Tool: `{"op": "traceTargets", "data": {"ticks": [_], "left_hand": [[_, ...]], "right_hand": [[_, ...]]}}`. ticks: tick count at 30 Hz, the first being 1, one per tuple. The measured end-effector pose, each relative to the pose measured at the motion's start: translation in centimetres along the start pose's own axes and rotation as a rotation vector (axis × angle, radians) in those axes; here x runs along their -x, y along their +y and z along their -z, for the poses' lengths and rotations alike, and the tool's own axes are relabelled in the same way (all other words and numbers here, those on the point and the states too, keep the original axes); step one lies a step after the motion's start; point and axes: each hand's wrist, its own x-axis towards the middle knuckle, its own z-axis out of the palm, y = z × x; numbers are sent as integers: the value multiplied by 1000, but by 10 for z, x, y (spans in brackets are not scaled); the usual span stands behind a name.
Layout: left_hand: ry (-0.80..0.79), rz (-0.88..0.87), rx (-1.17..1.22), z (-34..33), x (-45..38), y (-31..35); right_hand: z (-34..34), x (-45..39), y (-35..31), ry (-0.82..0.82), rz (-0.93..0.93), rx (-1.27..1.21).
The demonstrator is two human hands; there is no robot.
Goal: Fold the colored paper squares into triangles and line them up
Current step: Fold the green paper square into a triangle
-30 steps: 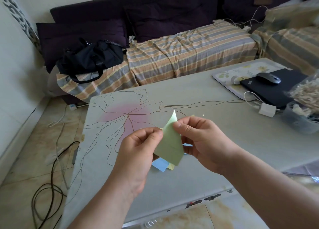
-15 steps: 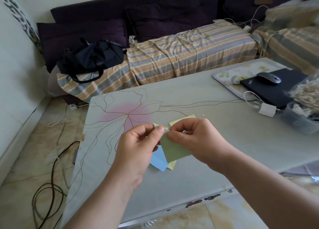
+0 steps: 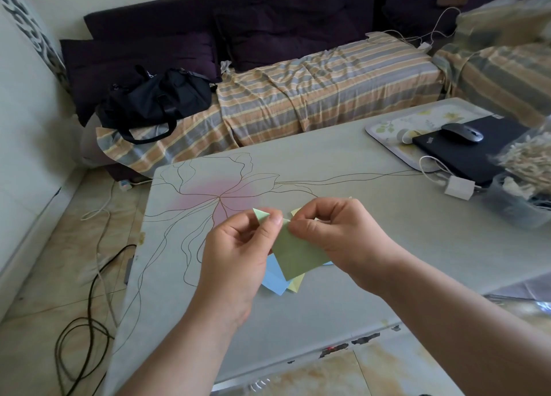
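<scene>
Beneath both sets of fingers, the pale grey table with a drawn flower outline [image 3: 343,169] is lying broad and flat, and well beyond the right fingers a closed black laptop [image 3: 465,154] is sitting with a grey computer mouse [image 3: 462,133] on its lid. Between the fingertips, a light green paper square [image 3: 298,255] is hanging above the tabletop, its upper part bent over; the left hand [image 3: 235,255] is pinching its top corner with curled thumb and forefinger, and the right hand [image 3: 343,234] is pinching the same edge just beside. Under the green sheet, a light blue paper square [image 3: 275,279] and a pale yellow paper square [image 3: 296,283] are lying on the table, overlapping.
</scene>
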Motion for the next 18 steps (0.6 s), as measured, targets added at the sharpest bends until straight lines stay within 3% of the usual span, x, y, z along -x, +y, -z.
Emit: {"op": "traceTargets", "data": {"ticks": [18], "left_hand": [[116,78,51,13,-13,2]], "right_hand": [[12,-5,-3,-31,-14,181]]}}
